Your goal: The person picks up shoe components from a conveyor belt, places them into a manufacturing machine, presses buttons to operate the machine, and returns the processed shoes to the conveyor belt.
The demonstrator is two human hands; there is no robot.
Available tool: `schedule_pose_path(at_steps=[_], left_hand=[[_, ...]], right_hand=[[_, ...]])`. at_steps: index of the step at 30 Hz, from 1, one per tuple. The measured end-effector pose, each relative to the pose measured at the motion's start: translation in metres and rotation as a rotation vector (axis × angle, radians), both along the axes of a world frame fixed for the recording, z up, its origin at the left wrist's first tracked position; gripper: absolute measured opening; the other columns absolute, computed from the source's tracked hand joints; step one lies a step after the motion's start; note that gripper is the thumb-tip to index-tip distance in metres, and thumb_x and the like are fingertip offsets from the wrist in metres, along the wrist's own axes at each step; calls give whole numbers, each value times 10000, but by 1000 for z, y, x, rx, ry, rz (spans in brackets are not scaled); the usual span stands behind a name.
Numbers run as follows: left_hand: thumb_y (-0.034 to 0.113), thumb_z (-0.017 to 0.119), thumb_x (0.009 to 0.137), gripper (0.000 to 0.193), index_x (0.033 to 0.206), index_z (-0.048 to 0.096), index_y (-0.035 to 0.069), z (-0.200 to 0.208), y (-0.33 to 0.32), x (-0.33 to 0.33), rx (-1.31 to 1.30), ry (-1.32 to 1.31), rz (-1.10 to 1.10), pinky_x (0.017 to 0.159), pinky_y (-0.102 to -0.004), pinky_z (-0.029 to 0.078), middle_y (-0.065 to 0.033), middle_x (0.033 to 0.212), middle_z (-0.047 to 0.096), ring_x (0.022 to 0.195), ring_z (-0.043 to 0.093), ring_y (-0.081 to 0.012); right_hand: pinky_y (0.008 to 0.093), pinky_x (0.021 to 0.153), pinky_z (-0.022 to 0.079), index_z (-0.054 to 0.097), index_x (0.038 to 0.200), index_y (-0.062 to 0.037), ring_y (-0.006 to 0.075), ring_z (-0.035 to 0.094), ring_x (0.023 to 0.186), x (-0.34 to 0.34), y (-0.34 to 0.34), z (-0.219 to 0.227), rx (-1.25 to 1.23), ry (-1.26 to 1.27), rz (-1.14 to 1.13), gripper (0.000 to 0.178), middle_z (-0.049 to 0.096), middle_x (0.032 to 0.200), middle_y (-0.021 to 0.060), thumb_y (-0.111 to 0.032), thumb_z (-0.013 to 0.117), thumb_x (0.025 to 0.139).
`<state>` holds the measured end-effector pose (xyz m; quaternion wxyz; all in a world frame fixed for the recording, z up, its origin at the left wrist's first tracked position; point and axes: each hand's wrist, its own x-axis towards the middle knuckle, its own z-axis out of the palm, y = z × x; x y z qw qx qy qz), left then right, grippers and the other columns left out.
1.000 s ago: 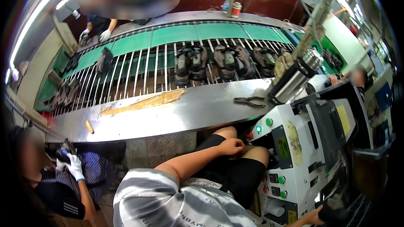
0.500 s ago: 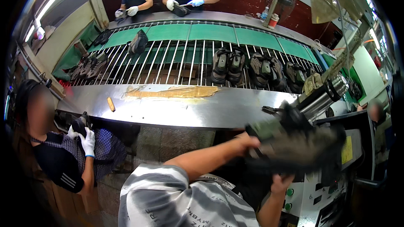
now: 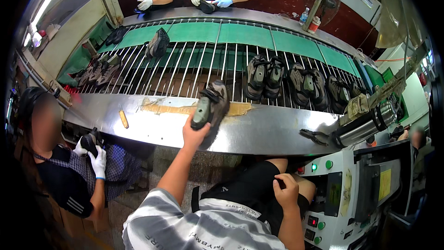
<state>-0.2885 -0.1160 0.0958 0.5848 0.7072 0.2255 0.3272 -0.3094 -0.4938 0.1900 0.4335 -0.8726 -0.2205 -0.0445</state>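
A brown and black shoe [image 3: 219, 104] with a green piece in its heel opening hangs over the steel ledge. My left hand [image 3: 196, 134] is closed around its heel end, the toe tilted up and away. Near my lap, my right hand [image 3: 286, 190] holds nothing, its fingers loosely bent and apart. Beyond the ledge, several similar shoes [image 3: 255, 78] stand on the metal bars, right of centre. Another shoe [image 3: 158, 44] sits alone further left on the rack.
Pliers [image 3: 316, 136] and a steel flask [image 3: 365, 125] lie on the ledge's right part. A small yellow-handled tool [image 3: 123, 118] is left, near brown tape [image 3: 171, 107]. A machine [image 3: 323, 180] with green buttons stands at my right. A gloved co-worker [image 3: 69, 166] handles a shoe at left; two more work across the rack.
The shoe has gone from in front of the machine at right to above the ledge's middle, carried by my left hand. My right hand has come off it and sunk toward my lap.
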Motion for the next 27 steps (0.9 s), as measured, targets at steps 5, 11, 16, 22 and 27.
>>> schedule_pose_path(at_steps=[5, 11, 16, 22, 27], left_hand=[[99, 797, 682, 696, 1303, 501, -6, -5, -36, 49, 228, -64, 5, 992, -357, 425, -161, 1251, 556, 1158, 552, -261], [218, 786, 671, 676, 1290, 551, 79, -11, -23, 144, 314, -18, 173, 967, -404, 454, -180, 1309, 521, 1164, 545, -348], [244, 786, 675, 726, 1336, 513, 118, -35, 7, 224, 340, -4, 166, 997, -422, 427, -176, 1369, 467, 1219, 481, -369], [215, 808, 682, 796, 1369, 447, 41, -50, 33, 245, 365, -4, 8, 1066, -393, 367, -226, 1371, 442, 1270, 448, -367], [322, 758, 685, 816, 1382, 424, 63, -37, 84, 223, 593, 29, -438, 1057, -441, 373, -228, 1394, 413, 1263, 441, -401]], right_hand=[[356, 731, 519, 659, 848, -14, 303, 647, 804, 13, 19, -10, 0, 29, -33, 99, 659, 847, 134, -30, 665, 751], [356, 732, 521, 668, 846, -29, 302, 650, 805, 32, 57, -34, -32, 59, 81, 103, 664, 848, 130, -41, 676, 744], [338, 711, 522, 676, 852, -54, 279, 653, 795, 66, 121, -51, -42, 111, 244, 94, 666, 847, 98, -82, 673, 763], [415, 665, 510, 663, 793, -79, 300, 634, 758, 142, 236, -95, -136, 61, 411, 116, 641, 793, 100, -193, 639, 793], [447, 617, 484, 616, 705, -62, 321, 587, 711, 202, 294, -115, -276, -383, 343, 146, 576, 699, 115, -200, 636, 751]])
